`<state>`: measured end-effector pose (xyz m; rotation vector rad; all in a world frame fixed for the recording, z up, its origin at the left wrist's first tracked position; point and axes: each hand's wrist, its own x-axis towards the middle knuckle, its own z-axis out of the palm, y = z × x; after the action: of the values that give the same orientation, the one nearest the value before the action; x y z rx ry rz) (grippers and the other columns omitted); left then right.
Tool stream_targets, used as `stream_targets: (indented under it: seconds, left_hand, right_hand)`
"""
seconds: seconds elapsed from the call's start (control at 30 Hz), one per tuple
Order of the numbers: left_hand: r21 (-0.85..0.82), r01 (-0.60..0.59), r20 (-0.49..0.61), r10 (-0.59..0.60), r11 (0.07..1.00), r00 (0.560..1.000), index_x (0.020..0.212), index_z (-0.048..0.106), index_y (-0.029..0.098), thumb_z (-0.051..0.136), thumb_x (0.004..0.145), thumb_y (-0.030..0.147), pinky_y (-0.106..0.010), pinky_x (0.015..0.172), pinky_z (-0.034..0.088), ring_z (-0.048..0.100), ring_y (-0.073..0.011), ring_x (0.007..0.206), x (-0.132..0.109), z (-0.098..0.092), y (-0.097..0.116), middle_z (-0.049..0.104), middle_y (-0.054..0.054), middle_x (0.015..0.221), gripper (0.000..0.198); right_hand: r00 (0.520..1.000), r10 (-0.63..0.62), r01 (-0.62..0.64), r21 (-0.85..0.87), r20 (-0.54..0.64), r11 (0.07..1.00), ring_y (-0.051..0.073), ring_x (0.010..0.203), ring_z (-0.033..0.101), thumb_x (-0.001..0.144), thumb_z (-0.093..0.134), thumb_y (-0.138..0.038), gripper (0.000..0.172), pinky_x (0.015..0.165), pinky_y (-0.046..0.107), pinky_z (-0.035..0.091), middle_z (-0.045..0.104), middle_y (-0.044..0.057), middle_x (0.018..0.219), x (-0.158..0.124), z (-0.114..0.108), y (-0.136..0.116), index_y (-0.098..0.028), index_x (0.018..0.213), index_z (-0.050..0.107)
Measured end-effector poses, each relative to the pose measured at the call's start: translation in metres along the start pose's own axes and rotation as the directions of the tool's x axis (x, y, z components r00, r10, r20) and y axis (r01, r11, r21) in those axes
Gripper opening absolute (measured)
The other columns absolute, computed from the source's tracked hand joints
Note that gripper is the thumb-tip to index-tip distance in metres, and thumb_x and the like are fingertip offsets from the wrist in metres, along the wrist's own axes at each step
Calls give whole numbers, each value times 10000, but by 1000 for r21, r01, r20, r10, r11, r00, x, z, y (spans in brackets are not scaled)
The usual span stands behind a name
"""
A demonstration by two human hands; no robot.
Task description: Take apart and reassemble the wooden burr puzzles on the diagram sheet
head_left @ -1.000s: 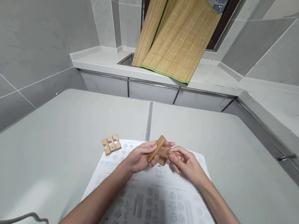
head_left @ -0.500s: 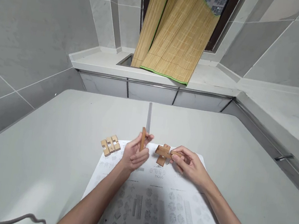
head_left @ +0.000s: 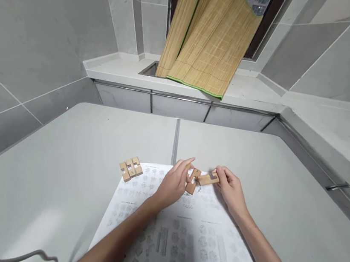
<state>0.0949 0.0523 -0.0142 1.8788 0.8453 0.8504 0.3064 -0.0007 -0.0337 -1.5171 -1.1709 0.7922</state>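
Note:
My right hand pinches one end of a notched wooden puzzle piece, tilted just above the paper. Another notched piece lies on the sheet between my hands, close to the held one. My left hand is beside that piece, back of the hand up and fingers bent. A bit of a wooden puzzle piece shows at its fingertips; the rest is hidden behind the fingers. Farther left, three lighter notched pieces sit side by side at the paper's upper left corner.
A large printed sheet with small diagrams lies under my hands on a pale table. A grey cable crosses the lower left corner. Behind the table are a white ledge and a hanging bamboo blind.
My left hand has moved right and turned over, bringing its upright wooden piece to the others. My right hand has lifted and turned its piece, separating it from the crossed pair. The view shifted slightly.

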Motion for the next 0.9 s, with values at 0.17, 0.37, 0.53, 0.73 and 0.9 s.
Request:
stream_targets:
  seconds: [0.17,0.37,0.53,0.73,0.9]
  left_hand:
    - [122,-76,35,72,990,997,1423,557,217,305,1068,146,-416,1076,515,638,-228,1156,1,-1,-4,575,-131,1346,441]
    - [224,-123,81,108,967,991,1359,580,211,358,980,23,-476,1186,459,513,-271,1417,1,0,-12,493,-149,1500,477]
    - [271,-167,94,146,948,985,1344,591,213,432,917,-1,-478,1165,486,563,-272,1365,0,3,-16,535,-146,1468,503]
    - [364,-210,126,175,908,976,1324,600,196,449,1031,172,-511,1195,429,529,-285,1411,-1,5,-8,622,-143,1403,331]
    - [397,-266,205,197,878,959,1400,558,222,726,923,435,-575,1209,382,474,-357,1463,-3,6,-1,568,-163,1522,548]
  right_hand:
    - [998,-39,48,-187,50,981,169,585,436,1017,479,-684,546,564,286,325,515,-22,621,-3,1,-7,-222,784,654]
    - [978,-111,169,-361,178,917,175,552,472,1059,430,-623,505,580,300,344,545,-25,593,-8,5,-11,-238,825,658]
    - [973,-194,229,-492,123,840,222,705,627,1068,460,-544,366,677,339,434,719,48,863,-8,7,-6,-248,1022,670]
    - [968,-239,248,-459,79,853,232,769,649,1071,475,-484,315,745,372,489,714,80,983,-7,8,-1,-238,1017,664]
    - [966,-244,253,-480,82,840,252,885,690,1082,461,-421,257,808,392,505,717,91,1125,-11,13,-3,-251,1107,651]
